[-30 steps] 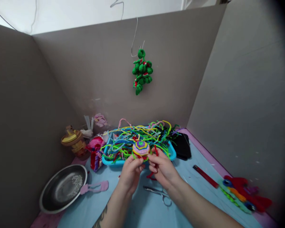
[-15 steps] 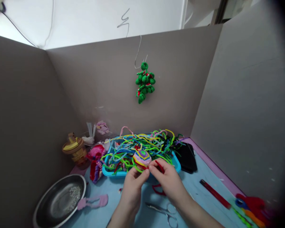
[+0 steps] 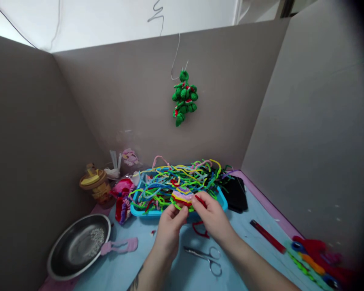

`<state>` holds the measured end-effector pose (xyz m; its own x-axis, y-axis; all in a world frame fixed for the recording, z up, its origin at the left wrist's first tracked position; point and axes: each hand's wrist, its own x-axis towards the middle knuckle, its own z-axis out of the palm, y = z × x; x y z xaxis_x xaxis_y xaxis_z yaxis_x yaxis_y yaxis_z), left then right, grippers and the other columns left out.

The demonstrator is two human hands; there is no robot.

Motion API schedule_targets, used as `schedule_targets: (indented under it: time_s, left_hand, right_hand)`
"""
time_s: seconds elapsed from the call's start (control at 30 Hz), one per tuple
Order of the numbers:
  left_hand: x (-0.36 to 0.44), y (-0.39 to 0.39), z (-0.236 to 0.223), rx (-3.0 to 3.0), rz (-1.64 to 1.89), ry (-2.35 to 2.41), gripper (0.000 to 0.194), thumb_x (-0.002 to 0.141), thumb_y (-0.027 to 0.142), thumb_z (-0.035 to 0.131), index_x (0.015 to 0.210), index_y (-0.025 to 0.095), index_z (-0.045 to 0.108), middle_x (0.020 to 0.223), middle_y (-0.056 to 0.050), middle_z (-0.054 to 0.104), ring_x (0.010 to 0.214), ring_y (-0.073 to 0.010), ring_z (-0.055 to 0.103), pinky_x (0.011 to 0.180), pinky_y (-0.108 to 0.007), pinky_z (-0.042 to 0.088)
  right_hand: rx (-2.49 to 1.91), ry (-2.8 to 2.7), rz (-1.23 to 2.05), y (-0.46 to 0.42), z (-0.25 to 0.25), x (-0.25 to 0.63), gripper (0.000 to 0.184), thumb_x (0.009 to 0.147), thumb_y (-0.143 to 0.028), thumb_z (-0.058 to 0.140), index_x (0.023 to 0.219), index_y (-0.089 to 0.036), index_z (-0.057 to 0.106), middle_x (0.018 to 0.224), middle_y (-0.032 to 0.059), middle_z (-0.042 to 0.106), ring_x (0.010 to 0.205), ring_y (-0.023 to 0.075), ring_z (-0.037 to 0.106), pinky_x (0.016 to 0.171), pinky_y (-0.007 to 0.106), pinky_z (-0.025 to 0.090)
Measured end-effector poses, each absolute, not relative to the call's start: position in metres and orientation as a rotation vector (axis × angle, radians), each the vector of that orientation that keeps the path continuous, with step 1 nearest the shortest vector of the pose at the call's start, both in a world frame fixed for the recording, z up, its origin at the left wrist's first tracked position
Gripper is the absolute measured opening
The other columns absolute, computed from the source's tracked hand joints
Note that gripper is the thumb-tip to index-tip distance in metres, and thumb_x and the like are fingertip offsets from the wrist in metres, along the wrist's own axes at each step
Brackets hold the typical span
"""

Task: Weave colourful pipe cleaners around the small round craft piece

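Between my two hands is a small domed piece of wound pipe cleaner (image 3: 182, 195), striped pink, yellow, purple and red, with a green strand along its lower side. My left hand (image 3: 170, 226) is closed on its lower left edge, thumb on top. With thumb and fingers pinched, my right hand (image 3: 208, 214) holds a red pipe cleaner (image 3: 201, 229) against the piece's right edge; the strand's loose end hangs below the hand. Scissors (image 3: 202, 255) lie on the blue cloth under my wrists. Just behind the hands stands a blue tray (image 3: 148, 214) heaped with colourful pipe cleaners (image 3: 166, 178).
On the left are a metal bowl (image 3: 75, 247) with small pale beads, a pink fuzzy strip (image 3: 121, 245) and a brown pot (image 3: 94, 186). To the right lie a black flat object (image 3: 236, 195), a red strip (image 3: 268, 237) and a colourful fuzzy figure (image 3: 312, 258). A green ornament (image 3: 185, 99) hangs behind.
The striped dome has been tilted, showing more of its red lower rim. My right fingers have moved in along the red strand to the dome's edge. The camera view has shifted slightly.
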<state>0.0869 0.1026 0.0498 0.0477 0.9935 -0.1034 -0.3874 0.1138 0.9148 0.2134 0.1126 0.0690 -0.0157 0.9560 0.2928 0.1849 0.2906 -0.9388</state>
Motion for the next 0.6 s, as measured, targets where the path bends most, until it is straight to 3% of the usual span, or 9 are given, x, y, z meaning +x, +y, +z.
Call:
schedule_targets:
  time_s: [0.1, 0.3, 0.6]
  left_hand:
    - [0.088, 0.103, 0.05, 0.848, 1.279, 0.943, 0.033, 0.068, 0.035, 0.072, 0.09, 0.012, 0.067, 0.078, -0.005, 0.062, 0.065, -0.0099, 0.046, 0.058, -0.021, 0.035]
    - [0.091, 0.102, 0.048, 0.873, 1.386, 0.97, 0.025, 0.066, 0.035, 0.073, 0.067, 0.012, 0.064, 0.057, 0.003, 0.051, 0.053, -0.0068, 0.037, 0.051, -0.02, 0.031]
    - [0.09, 0.102, 0.053, 0.805, 1.416, 0.944, 0.031, 0.066, 0.034, 0.074, 0.089, 0.014, 0.068, 0.078, -0.003, 0.064, 0.063, -0.0093, 0.05, 0.056, -0.02, 0.037]
  right_hand:
    - [-1.109, -1.513, 0.86, 0.112, 0.07, 0.214, 0.022, 0.085, -0.033, 0.048, 0.07, -0.017, 0.055, 0.071, 0.0, 0.05, 0.067, 0.0146, 0.048, 0.061, 0.024, 0.038]
    - [-1.123, -1.52, 0.747, 0.105, 0.075, 0.209, 0.024, 0.085, -0.031, 0.049, 0.064, -0.018, 0.05, 0.067, -0.0006, 0.047, 0.063, 0.0139, 0.045, 0.057, 0.024, 0.035]
    - [-1.102, -1.515, 0.857, 0.106, 0.072, 0.207, 0.02, 0.087, -0.032, 0.045, 0.075, -0.018, 0.053, 0.069, 0.0002, 0.053, 0.065, 0.0147, 0.049, 0.059, 0.025, 0.038]
